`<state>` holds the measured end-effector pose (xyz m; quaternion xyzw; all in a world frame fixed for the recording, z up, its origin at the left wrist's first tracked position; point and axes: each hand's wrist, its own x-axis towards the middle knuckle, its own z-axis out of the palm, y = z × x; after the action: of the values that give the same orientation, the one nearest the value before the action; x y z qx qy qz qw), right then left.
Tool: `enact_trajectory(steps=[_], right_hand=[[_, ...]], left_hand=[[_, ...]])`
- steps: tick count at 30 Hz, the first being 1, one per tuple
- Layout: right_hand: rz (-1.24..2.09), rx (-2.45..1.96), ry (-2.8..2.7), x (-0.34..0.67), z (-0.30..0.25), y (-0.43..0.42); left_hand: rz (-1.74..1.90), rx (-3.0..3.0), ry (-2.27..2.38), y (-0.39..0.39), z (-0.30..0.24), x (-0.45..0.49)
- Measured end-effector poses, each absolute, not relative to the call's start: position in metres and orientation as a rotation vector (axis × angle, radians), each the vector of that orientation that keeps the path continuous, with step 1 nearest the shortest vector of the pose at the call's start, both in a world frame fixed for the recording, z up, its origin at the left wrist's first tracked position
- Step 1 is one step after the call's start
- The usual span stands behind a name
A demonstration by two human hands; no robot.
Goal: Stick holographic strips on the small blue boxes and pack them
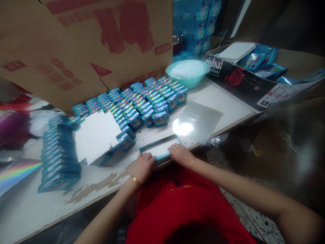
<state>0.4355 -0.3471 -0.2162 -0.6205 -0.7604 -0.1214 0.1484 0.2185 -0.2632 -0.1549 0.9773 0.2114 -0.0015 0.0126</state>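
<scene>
In front of me, at the table's near edge, lies a partly folded small carton (pixel 159 149), with its white inner side up and blue edges showing. My left hand (pixel 144 166) grips its left end, fingers bent over the edge. At the other end my right hand (pixel 180 154) closes its fingers on the rim. Both thumbs are hidden from view. Just beyond the carton lies a shiny clear plastic sheet (pixel 203 123). A stack of flat white carton blanks (pixel 98 137) sits to the left.
Rows of blue printed boxes (pixel 135 105) stand across the table (pixel 106 183), with more boxes (pixel 61 156) lined up at left. Behind rises a large cardboard box (pixel 83 40). A turquoise bowl (pixel 191 79) holds something white. At right, an open black carton (pixel 233 78) contains blue packets (pixel 256 61).
</scene>
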Motion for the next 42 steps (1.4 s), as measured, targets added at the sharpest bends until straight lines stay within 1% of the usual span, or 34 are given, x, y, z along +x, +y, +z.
enact_trajectory(steps=[5,9,11,13,15,19,20,22,25,27,30,33,36,42], right_hand=[[-0.098,-1.903,-2.325,0.434,-0.205,-0.338],[0.113,-1.92,-2.452,0.437,-0.193,-0.33],[0.113,-1.838,-2.528,0.441,-0.187,-0.327],[0.022,-1.706,-2.586,0.448,-0.184,-0.326],[-0.114,-1.592,-2.585,0.458,-0.182,-0.324],[-0.326,-1.449,-2.499,0.48,-0.182,-0.324],[-0.355,-1.426,-2.468,0.484,-0.182,-0.325],[-0.374,-1.429,-2.354,0.483,-0.184,-0.331],[-0.284,-1.511,-2.134,0.461,-0.191,-0.347],[-0.165,-1.499,-2.105,0.436,-0.197,-0.356],[-0.035,-1.422,-2.126,0.401,-0.209,-0.357],[0.017,-1.432,-2.012,0.388,-0.223,-0.352],[0.037,-1.47,-1.87,0.404,-0.228,-0.354],[0.163,-1.644,-1.709,0.438,-0.203,-0.383]], left_hand=[[-0.075,2.883,0.796,-0.257,-0.159,0.226],[-0.276,2.768,0.807,-0.257,-0.15,0.234],[-0.375,2.742,0.826,-0.26,-0.142,0.238],[-0.435,2.728,0.825,-0.261,-0.131,0.243],[-0.327,2.732,0.772,-0.255,-0.119,0.251],[0.314,2.911,0.7,-0.207,-0.096,0.286],[0.409,2.996,0.696,-0.19,-0.092,0.299],[0.378,3.166,0.682,-0.154,-0.088,0.327],[0.108,3.297,0.676,-0.108,-0.088,0.366],[-0.039,3.308,0.654,-0.09,-0.091,0.385],[-0.149,3.278,0.635,-0.084,-0.095,0.4],[-0.167,3.241,0.746,-0.093,-0.097,0.404],[-0.107,3.231,0.869,-0.11,-0.098,0.407],[0.074,3.226,1.105,-0.135,-0.099,0.417]])
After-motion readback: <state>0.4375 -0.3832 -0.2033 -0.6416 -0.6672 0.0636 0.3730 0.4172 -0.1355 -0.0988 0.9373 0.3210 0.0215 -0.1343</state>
